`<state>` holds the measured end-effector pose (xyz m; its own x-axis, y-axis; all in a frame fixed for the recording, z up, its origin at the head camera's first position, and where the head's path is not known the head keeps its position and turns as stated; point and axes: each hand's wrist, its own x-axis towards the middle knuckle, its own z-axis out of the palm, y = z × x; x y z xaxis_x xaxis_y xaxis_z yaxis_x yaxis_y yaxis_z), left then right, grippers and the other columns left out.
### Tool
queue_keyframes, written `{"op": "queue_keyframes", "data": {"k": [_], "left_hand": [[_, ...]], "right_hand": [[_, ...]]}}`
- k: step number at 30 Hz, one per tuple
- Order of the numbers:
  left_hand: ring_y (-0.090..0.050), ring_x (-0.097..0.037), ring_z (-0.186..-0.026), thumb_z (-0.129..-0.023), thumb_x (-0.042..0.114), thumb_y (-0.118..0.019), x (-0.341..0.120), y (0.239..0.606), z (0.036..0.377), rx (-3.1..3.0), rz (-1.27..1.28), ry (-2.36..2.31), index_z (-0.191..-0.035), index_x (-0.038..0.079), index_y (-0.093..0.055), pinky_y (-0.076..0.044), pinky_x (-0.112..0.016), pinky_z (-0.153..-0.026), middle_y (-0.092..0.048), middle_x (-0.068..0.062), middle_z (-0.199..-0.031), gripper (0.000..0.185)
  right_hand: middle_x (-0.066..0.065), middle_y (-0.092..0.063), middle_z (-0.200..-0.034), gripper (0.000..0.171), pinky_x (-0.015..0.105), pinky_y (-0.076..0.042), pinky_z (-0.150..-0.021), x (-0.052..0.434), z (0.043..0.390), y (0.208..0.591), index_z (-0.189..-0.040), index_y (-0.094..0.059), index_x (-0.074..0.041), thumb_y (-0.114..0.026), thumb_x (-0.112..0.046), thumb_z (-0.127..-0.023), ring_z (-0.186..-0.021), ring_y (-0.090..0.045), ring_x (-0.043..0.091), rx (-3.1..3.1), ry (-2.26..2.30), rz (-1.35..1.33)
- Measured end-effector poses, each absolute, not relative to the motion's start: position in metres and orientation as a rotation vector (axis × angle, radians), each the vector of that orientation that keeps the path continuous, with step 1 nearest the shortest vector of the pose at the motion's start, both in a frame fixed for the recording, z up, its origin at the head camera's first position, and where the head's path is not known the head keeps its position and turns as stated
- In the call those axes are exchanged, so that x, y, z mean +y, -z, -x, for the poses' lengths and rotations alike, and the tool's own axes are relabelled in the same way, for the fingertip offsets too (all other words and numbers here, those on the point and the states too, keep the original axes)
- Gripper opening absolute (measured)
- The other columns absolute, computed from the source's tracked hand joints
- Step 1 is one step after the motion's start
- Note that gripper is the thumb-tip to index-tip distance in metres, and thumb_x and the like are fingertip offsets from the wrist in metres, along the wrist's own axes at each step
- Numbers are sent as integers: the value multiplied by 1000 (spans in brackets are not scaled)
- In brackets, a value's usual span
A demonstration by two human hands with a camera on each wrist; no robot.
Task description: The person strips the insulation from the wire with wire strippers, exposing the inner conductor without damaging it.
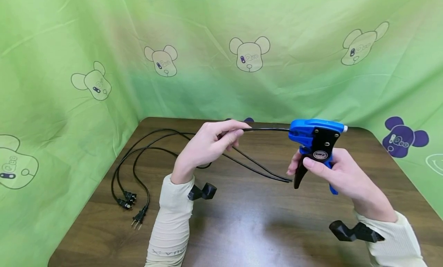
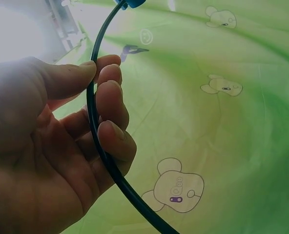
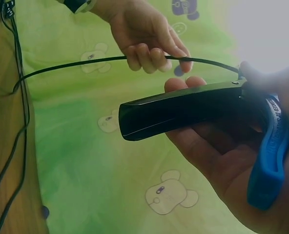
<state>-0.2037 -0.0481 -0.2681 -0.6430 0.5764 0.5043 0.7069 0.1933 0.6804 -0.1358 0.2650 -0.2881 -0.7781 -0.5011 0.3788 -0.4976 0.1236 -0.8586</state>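
My left hand (image 1: 207,144) pinches a thin black cable (image 1: 266,129) between thumb and fingertips, above the table. In the left wrist view the cable (image 2: 130,195) bends across the curled fingers. My right hand (image 1: 353,182) holds a blue and black wire stripper (image 1: 308,125) upright, its nose pointing left toward the cable. The cable's end meets that nose; the very tip is hidden inside. The right wrist view has the black handle (image 3: 178,114) toward the fingers and the blue handle (image 3: 267,173) against the palm, the two standing apart.
More black cords (image 1: 135,163) loop over the brown table (image 1: 242,232) at the left, ending in two-pin plugs (image 1: 139,217). Cut cord ends (image 1: 285,179) lie below the stripper. A green patterned curtain (image 1: 207,20) surrounds the table. Black wrist cameras (image 1: 207,191) sit on both sleeves.
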Motion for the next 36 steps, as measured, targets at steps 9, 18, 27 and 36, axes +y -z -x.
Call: {"op": "queue_keyframes", "data": {"k": [9, 18, 27, 36], "left_hand": [[-56, -12, -63, -101, 18, -55, -46, 268, 204, -2339, 1258, 1451, -117, 15, -69, -46, -24, -57, -63, -6, -76, 22], [-56, -9, -65, -101, 19, -55, -46, 268, 204, -2355, 1253, 1410, -118, 16, -69, -46, -25, -60, -62, 0, -76, 22], [-59, -11, -65, -102, 20, -55, -47, 269, 202, -2405, 1234, 1413, -119, 16, -69, -46, -24, -56, -65, -4, -75, 23], [-61, -20, -67, -101, 18, -54, -46, 270, 204, -2398, 1248, 1415, -120, 16, -69, -46, -24, -55, -63, -2, -74, 24]], "right_hand": [[11, -73, -97, 23, 21, -51, -89, 266, 137, 288, -111, -58, 6, -42, 13, -97, -88, -74, 23, 2359, 1787, 1042], [11, -72, -93, 22, 21, -50, -87, 266, 135, 289, -109, -61, 4, -44, 12, -97, -85, -73, 24, 2427, 1742, 1013], [8, -69, -89, 24, 24, -51, -83, 267, 133, 288, -105, -61, 2, -42, 14, -97, -84, -69, 21, 2405, 1709, 1059], [12, -69, -90, 23, 24, -51, -84, 269, 135, 289, -107, -61, 5, -41, 14, -97, -84, -69, 24, 2367, 1738, 1054]]}}
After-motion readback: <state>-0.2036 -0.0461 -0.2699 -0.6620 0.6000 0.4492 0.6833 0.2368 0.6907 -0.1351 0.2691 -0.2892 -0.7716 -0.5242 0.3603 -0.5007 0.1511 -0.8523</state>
